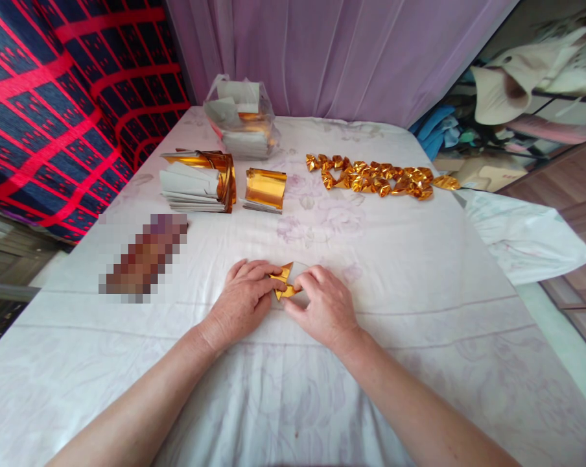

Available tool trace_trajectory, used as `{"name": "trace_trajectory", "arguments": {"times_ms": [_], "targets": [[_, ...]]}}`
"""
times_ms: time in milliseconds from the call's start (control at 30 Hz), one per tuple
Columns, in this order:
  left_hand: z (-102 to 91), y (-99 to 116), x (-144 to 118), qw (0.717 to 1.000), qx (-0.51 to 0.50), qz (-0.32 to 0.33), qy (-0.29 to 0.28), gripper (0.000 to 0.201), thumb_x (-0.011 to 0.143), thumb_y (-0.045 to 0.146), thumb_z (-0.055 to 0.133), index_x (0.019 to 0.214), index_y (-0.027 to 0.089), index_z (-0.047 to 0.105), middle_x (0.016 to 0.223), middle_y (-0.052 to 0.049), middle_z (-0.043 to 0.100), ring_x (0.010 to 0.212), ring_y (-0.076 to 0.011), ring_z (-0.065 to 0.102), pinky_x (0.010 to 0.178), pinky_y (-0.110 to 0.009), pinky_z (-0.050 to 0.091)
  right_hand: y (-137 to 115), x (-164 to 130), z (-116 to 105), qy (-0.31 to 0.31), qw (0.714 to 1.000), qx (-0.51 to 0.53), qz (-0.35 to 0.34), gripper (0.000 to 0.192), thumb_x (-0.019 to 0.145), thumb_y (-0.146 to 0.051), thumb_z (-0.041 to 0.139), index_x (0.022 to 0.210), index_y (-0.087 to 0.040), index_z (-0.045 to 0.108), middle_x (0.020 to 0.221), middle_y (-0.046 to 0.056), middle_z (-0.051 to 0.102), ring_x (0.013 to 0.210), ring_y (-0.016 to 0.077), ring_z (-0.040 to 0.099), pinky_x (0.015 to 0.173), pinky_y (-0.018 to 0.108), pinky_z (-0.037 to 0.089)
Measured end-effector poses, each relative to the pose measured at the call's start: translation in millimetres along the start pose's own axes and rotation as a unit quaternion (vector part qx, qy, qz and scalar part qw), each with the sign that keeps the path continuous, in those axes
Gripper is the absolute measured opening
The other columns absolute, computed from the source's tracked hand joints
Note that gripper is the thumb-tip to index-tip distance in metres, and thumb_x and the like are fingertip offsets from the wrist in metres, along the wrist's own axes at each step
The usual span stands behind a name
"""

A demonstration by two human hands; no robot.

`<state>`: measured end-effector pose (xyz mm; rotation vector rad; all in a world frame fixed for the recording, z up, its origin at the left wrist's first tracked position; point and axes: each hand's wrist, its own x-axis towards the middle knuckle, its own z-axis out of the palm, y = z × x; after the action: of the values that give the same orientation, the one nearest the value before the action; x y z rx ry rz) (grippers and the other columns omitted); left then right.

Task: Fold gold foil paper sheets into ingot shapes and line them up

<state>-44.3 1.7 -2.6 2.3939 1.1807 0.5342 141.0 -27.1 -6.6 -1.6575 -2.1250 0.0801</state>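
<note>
A sheet of gold foil paper, partly folded with its pale back showing in places, lies on the cloth-covered table between my hands. The fingers of my left hand are stretched over its left side and press it down. At its right side, my right hand grips the paper between thumb and curled fingers. Beyond them sit a small stack of gold foil sheets and a bigger stack of foil sheets, mostly pale side up. Folded gold foil pieces lie in rows at the back right.
A clear plastic bag of foil paper stands at the back. A blurred-out object lies on the left. A white plastic bag hangs at the right edge, near crowded shelves. A purple curtain closes off the far side.
</note>
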Motion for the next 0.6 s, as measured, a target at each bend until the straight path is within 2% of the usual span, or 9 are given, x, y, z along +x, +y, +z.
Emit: {"name": "trace_trajectory", "arguments": {"times_ms": [367, 600], "targets": [[1.8, -1.4, -0.3, 1.0, 0.001, 0.007, 0.009, 0.038, 0.082, 0.007, 0.048, 0.102, 0.031, 0.07, 0.122, 0.0, 0.066, 0.119, -0.0213, 0.053, 0.106, -0.048, 0.03, -2.7, 0.2, -0.2, -0.01, 1.0, -0.015, 0.01, 0.019, 0.07, -0.038, 0.07, 0.073, -0.022, 0.059, 0.079, 0.003, 0.058, 0.077, 0.0197, 0.056, 0.067, 0.03, 0.039], [-0.5, -0.3, -0.1, 1.0, 0.0, -0.001, 0.001, 0.043, 0.077, 0.003, 0.047, 0.101, 0.03, 0.071, 0.123, 0.0, 0.065, 0.12, -0.0218, 0.052, 0.107, -0.049, 0.029, -1.2, 0.4, -1.3, -0.018, 1.0, -0.009, 0.003, 0.018, 0.076, -0.037, 0.068, 0.075, -0.021, 0.06, 0.08, 0.003, 0.058, 0.077, 0.0194, 0.056, 0.067, 0.03, 0.039]]}}
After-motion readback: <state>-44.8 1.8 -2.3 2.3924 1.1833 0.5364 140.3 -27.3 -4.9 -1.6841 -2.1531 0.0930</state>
